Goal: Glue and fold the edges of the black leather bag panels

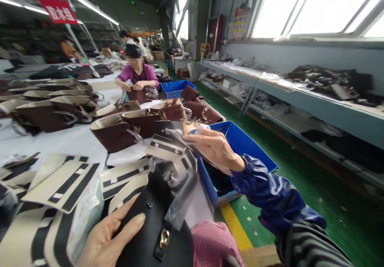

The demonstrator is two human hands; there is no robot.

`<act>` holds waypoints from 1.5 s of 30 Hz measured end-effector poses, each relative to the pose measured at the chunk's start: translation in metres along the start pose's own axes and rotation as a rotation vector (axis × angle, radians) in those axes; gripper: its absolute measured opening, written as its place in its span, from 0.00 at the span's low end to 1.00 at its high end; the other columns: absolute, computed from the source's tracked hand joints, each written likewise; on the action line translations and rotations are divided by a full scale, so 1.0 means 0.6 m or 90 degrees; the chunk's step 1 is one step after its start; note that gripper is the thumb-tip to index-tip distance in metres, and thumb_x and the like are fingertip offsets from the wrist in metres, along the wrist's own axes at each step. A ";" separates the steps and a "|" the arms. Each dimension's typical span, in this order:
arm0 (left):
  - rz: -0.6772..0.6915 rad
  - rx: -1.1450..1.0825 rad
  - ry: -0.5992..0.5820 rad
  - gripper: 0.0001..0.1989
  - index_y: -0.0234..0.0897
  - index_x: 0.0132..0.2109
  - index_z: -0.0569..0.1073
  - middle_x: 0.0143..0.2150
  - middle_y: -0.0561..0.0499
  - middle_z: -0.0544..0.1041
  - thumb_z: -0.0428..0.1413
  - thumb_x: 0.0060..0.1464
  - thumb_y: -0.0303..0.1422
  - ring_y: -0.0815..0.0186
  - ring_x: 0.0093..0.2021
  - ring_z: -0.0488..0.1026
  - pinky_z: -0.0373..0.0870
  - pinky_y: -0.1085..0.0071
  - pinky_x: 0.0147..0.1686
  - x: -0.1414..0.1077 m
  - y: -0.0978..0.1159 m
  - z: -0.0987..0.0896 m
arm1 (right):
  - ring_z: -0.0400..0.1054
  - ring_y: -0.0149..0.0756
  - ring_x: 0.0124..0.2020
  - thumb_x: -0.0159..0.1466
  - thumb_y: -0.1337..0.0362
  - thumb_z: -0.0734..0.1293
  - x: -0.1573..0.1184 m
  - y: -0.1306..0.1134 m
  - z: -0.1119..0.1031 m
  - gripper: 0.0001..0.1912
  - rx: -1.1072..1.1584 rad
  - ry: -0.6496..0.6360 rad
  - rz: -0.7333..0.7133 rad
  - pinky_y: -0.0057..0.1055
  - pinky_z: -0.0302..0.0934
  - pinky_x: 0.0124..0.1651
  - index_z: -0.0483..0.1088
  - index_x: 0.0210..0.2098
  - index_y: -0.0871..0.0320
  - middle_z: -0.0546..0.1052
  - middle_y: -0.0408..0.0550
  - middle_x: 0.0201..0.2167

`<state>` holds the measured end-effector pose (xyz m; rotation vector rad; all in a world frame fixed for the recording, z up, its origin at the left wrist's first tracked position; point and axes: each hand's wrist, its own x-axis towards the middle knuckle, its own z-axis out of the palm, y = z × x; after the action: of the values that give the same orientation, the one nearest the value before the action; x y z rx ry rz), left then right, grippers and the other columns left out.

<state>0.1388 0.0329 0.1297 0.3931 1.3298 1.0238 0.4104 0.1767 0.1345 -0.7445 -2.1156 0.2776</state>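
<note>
My left hand [109, 235] grips the edge of a black leather bag piece [150, 215], thumb on its face. A strap end with a gold clasp [164, 239] and a clear plastic wrap [180, 203] lie on the black piece. My right hand [214, 147] is raised over the near blue bin [255, 151], fingers extended and pressed together. Clear or whitish material shows at its fingertips, too blurred to name. Just beyond both hands lie cream panels with black strips [166, 147].
Brown bags [111, 133] stand in rows across the table. More cream panels [63, 183] lie at left. A co-worker in a purple top [150, 75] handles a brown bag farther back, beside another blue bin [177, 88]. A long workbench [300, 99] runs along the right wall.
</note>
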 end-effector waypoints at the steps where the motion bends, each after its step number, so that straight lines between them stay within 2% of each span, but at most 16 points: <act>1: -0.014 -0.013 -0.016 0.38 0.42 0.55 0.78 0.39 0.49 0.85 0.77 0.32 0.37 0.53 0.36 0.84 0.81 0.72 0.30 -0.008 0.004 0.009 | 0.61 0.30 0.28 0.75 0.65 0.57 -0.001 -0.016 0.007 0.17 -0.035 -0.025 -0.069 0.27 0.59 0.34 0.74 0.57 0.57 0.67 0.42 0.29; 3: -0.036 -0.036 -0.036 0.35 0.42 0.52 0.80 0.40 0.48 0.85 0.77 0.32 0.35 0.54 0.37 0.84 0.81 0.72 0.31 -0.021 0.010 0.021 | 0.59 0.30 0.26 0.75 0.71 0.53 -0.002 -0.044 0.019 0.20 -0.101 -0.057 -0.185 0.27 0.56 0.31 0.72 0.57 0.58 0.64 0.41 0.27; 5: -0.044 -0.056 -0.039 0.32 0.43 0.48 0.82 0.39 0.50 0.85 0.77 0.30 0.31 0.56 0.37 0.84 0.80 0.73 0.34 -0.030 0.011 0.025 | 0.58 0.31 0.26 0.75 0.74 0.51 -0.001 -0.066 0.027 0.22 -0.143 -0.077 -0.252 0.27 0.53 0.28 0.73 0.55 0.59 0.63 0.40 0.26; 7: -0.044 -0.068 -0.038 0.31 0.42 0.47 0.82 0.38 0.50 0.85 0.77 0.30 0.30 0.56 0.37 0.84 0.80 0.74 0.34 -0.035 0.009 0.024 | 0.58 0.31 0.25 0.75 0.74 0.50 0.001 -0.082 0.031 0.22 -0.150 -0.107 -0.279 0.29 0.51 0.27 0.72 0.55 0.60 0.64 0.40 0.25; 11: -0.039 -0.076 -0.026 0.28 0.40 0.46 0.83 0.36 0.48 0.85 0.77 0.33 0.36 0.57 0.36 0.83 0.79 0.76 0.31 -0.039 -0.001 0.017 | 0.60 0.31 0.26 0.76 0.72 0.50 0.000 -0.103 0.037 0.20 -0.096 -0.158 -0.308 0.30 0.52 0.27 0.69 0.58 0.62 0.66 0.40 0.24; 16: -0.050 -0.130 -0.049 0.26 0.41 0.45 0.83 0.36 0.49 0.85 0.76 0.35 0.35 0.58 0.37 0.84 0.79 0.76 0.35 -0.038 -0.010 0.015 | 0.63 0.30 0.27 0.76 0.70 0.53 -0.009 -0.111 0.057 0.16 -0.021 -0.217 -0.289 0.29 0.55 0.29 0.70 0.54 0.61 0.68 0.41 0.26; 22: -0.034 -0.162 -0.013 0.20 0.41 0.40 0.84 0.33 0.50 0.85 0.76 0.35 0.31 0.58 0.37 0.84 0.78 0.79 0.31 -0.037 -0.008 0.019 | 0.61 0.30 0.26 0.76 0.65 0.58 -0.009 -0.107 0.073 0.14 -0.015 -0.185 -0.280 0.28 0.51 0.26 0.73 0.53 0.58 0.65 0.39 0.25; 25: -0.036 -0.157 -0.004 0.23 0.40 0.40 0.84 0.34 0.50 0.85 0.76 0.32 0.28 0.56 0.37 0.84 0.79 0.78 0.33 -0.037 -0.007 0.021 | 0.60 0.29 0.24 0.76 0.61 0.59 -0.010 -0.107 0.081 0.15 -0.024 -0.160 -0.269 0.28 0.50 0.24 0.75 0.52 0.58 0.63 0.38 0.24; 29: -0.012 -0.139 0.023 0.21 0.38 0.41 0.84 0.34 0.49 0.85 0.76 0.35 0.30 0.57 0.35 0.84 0.80 0.77 0.32 -0.035 -0.006 0.022 | 0.61 0.29 0.24 0.76 0.58 0.59 -0.016 -0.107 0.091 0.16 -0.064 -0.184 -0.266 0.28 0.51 0.24 0.74 0.54 0.57 0.62 0.39 0.25; 32: -0.002 -0.121 0.043 0.24 0.37 0.40 0.84 0.34 0.49 0.85 0.76 0.31 0.28 0.56 0.34 0.84 0.80 0.76 0.32 -0.032 -0.006 0.022 | 0.62 0.29 0.25 0.76 0.60 0.59 -0.020 -0.106 0.092 0.16 -0.092 -0.197 -0.290 0.28 0.53 0.24 0.71 0.56 0.58 0.63 0.39 0.26; 36: -0.011 -0.133 0.053 0.23 0.36 0.40 0.84 0.33 0.49 0.85 0.77 0.31 0.33 0.57 0.33 0.84 0.79 0.79 0.30 -0.027 -0.003 0.026 | 0.62 0.30 0.26 0.77 0.63 0.56 -0.018 -0.108 0.087 0.17 -0.122 -0.204 -0.330 0.30 0.54 0.25 0.68 0.58 0.62 0.64 0.39 0.26; 41: -0.019 -0.160 0.054 0.21 0.36 0.37 0.83 0.32 0.53 0.85 0.73 0.31 0.21 0.61 0.32 0.83 0.77 0.83 0.30 -0.026 0.004 0.033 | 0.61 0.32 0.25 0.77 0.67 0.51 -0.013 -0.116 0.080 0.18 -0.117 -0.177 -0.352 0.32 0.53 0.24 0.67 0.57 0.68 0.65 0.40 0.25; 45: 0.000 -0.163 0.061 0.18 0.38 0.35 0.83 0.30 0.55 0.85 0.75 0.32 0.23 0.64 0.29 0.83 0.77 0.85 0.31 -0.024 0.005 0.035 | 0.60 0.33 0.25 0.76 0.68 0.53 -0.007 -0.115 0.075 0.17 -0.095 -0.186 -0.365 0.33 0.52 0.23 0.67 0.57 0.70 0.66 0.41 0.25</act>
<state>0.1583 0.0295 0.1460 0.1522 1.2638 1.2086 0.3483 0.1220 0.1347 -0.1562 -2.5425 -0.0911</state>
